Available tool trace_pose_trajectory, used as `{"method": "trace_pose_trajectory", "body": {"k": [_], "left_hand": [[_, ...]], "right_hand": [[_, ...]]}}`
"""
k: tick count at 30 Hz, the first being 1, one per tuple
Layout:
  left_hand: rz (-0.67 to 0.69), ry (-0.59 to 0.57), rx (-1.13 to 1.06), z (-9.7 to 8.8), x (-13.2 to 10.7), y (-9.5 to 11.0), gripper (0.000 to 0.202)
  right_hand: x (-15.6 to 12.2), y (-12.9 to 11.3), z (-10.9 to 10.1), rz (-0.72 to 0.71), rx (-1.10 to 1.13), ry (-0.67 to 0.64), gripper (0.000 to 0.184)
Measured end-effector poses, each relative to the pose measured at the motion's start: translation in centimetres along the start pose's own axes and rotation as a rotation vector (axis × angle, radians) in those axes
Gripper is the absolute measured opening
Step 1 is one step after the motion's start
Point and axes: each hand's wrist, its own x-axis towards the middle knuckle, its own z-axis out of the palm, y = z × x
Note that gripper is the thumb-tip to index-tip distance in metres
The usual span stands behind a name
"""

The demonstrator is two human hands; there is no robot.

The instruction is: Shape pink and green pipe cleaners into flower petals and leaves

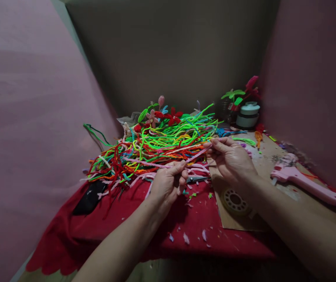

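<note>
Pale-pink pipe cleaner (pixel 197 156), just right of frame center: thin, fuzzy, near-straight, slanting up rightward. I see left hand (pixel 169 181) pinched on it, right hand (pixel 232 157) pinched higher up. Multicolored pipe-cleaner pile (pixel 168 140) behind, mid-frame.

One left hand (pixel 169 183) and one right hand (pixel 234 158) near centre; one glue gun (pixel 311 183), one tape roll (pixel 228 200) and one lidded jar (pixel 247 120) at right; one black phone (pixel 87 200) lower left; fuzzy stems (pixel 170 138) mid-frame, too many to count.
</note>
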Motion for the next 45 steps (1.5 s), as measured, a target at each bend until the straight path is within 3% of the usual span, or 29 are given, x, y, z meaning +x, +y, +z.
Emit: {"method": "trace_pose_trajectory", "body": {"k": [6,8,11,14,19,25,32,38,45], "left_hand": [[0.098,0.091,-0.033,-0.5,0.6,0.2,0.025],[0.074,0.068,-0.022,-0.3,0.6,0.0,0.027],[0.057,-0.022,0.021,0.1,0.4,-0.4,0.027],[0.051,-0.063,0.03,0.3,0.4,-0.4,0.026],[0.136,0.016,0.066,-0.2,0.6,0.2,0.028],[0.189,0.021,0.16,-0.7,0.7,0.1,0.029],[0.247,0.016,0.216,-0.5,0.7,-0.2,0.028],[0.33,0.045,0.295,-0.6,0.9,-0.2,0.026],[0.287,-0.104,0.285,-0.3,1.2,0.1,0.025]], "right_hand": [[-0.6,0.6,0.5,0.118,0.033,-0.136,0.018],[-1.4,1.5,0.7,0.204,-0.018,-0.23,0.024],[-2.5,2.6,0.9,0.261,-0.135,-0.342,0.017],[-2.7,2.7,0.8,0.223,-0.152,-0.293,0.017],[-1.8,1.6,0.7,0.206,-0.059,-0.124,0.018],[-2.1,2.2,0.8,0.228,-0.068,-0.218,0.019],[-2.1,2.6,0.5,0.219,-0.14,-0.14,0.024],[-2.5,2.8,0.5,0.269,-0.346,-0.189,0.021],[-3.0,2.3,1.0,0.307,-0.6,-0.311,0.019]]}}
